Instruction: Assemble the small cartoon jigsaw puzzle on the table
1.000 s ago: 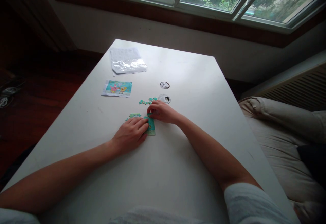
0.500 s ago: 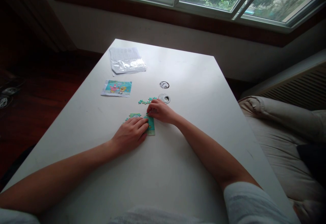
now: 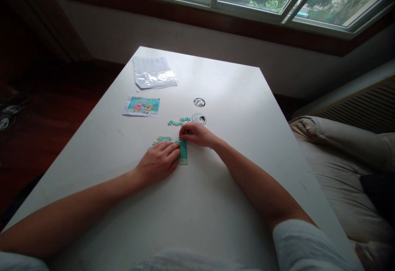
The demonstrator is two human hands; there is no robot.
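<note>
- White table (image 3: pixel 228 188), lightly scuffed
- Part-built green puzzle (image 3: pixel 183 151) lying flat near its middle, partly covered
- Loose puzzle pieces (image 3: pixel 181 123) beyond it at 12 o'clock
- Picture sheet (image 3: pixel 143 106) at 11 o'clock from the puzzle
- Papers (image 3: pixel 150 64) with clear plastic (image 3: pixel 156 79), farther out, between 11 and 12
- Two round fittings (image 3: pixel 199 102), perhaps holes in the top, at 1 o'clock

Printed picture (image 3: pixel 143 105): left on table (image 3: pixel 228 98)
Papers (image 3: pixel 150 63): behind it, far left
Loose puzzle pieces (image 3: pixel 181 123): beyond joined puzzle section (image 3: pixel 183 152)
</note>
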